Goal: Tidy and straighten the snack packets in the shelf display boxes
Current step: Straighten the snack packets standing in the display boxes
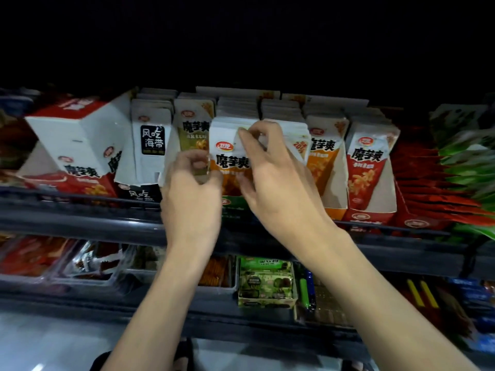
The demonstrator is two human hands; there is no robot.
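Between both hands | orange packet [231,162] | left [191,188], right [270,178] grip its edges

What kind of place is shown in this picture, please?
Most likely a snack aisle in a shop. Open cardboard display boxes filled with white-and-orange printed snack packets stand in a row on a dark metal shelf, and a lower shelf carries clear plastic trays of more wrapped snacks.

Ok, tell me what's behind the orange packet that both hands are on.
Behind the orange packet, a row of white packet tops runs back into the display box. Their fronts are covered, so flavour cannot be told. The left hand and right hand hide its lower part.
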